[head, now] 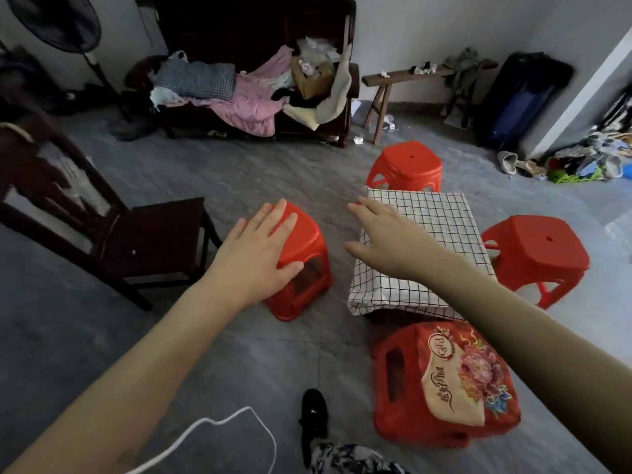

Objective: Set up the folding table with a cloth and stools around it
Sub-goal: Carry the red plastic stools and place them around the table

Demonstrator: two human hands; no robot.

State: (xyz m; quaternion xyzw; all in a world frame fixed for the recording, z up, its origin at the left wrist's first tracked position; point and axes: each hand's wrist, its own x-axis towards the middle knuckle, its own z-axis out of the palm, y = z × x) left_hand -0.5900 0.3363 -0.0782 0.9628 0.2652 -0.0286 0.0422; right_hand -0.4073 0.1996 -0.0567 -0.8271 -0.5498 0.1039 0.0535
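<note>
A low table stands on the floor under a white cloth with a black grid (441, 234). Red plastic stools ring it: one at the far side (405, 167), one at the right (537, 258), one at the near side with a flowered cushion on top (444, 384), one at the left (307, 265). My left hand (260, 248) lies flat over the left stool's seat, fingers straight, thumb against its near edge. My right hand (386, 237) hovers with fingers spread above the cloth's left edge; whether it touches the cloth is unclear.
A dark wooden chair (113, 234) stands left of the left stool. A dark sofa piled with clothes (253, 94) and a wooden bench (410, 83) line the far wall. Shoes and clutter (581, 162) lie at the right. A white cord (232, 429) and my foot (313, 422) are near.
</note>
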